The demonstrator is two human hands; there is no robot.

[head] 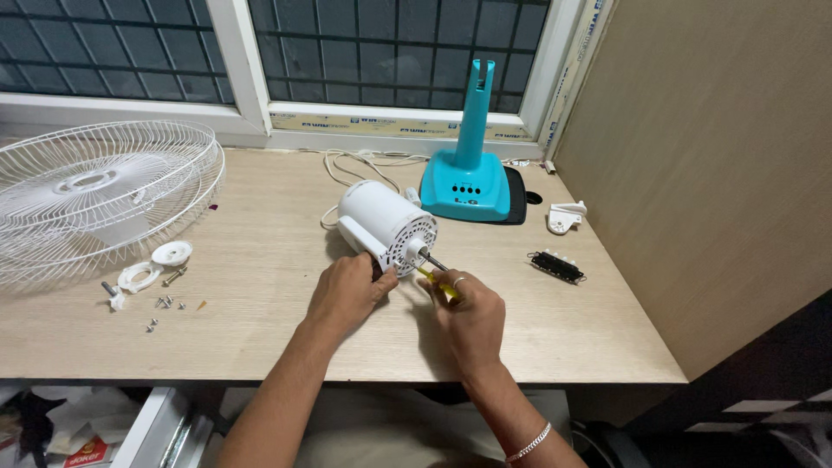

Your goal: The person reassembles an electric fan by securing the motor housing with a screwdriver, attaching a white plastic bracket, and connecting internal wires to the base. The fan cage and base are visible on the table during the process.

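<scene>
Starting at the far left, we see a white wire fan guard (95,195) lying dish-like on the pale wood-grain table (260,338), its thin ribs curving out from a round hub. Just in front of it sit two white plastic rings (156,265) and a scatter of small metal screws (163,303).

Near the middle, our left hand (347,295) is curled loosely against the near side of the white fan motor (386,225), thumb and fingers touching its smooth plastic shell and steadying it; it is not closed right around it. The motor is a squat cylinder lying on its side, its perforated face and steel shaft turned toward our right hand. It lies just beyond both hands, between them and the window.

Our right hand (468,316) is closed around a yellow-handled screwdriver (436,276), whose dark tip meets the motor's face beside the shaft. A ring shows on one finger and a metal bracelet at the wrist.

Behind stands a glossy turquoise fan stand (468,178) with an upright neck. Further right lie a small white plastic bracket (565,217) and a black rectangular switch block (556,267).
</scene>
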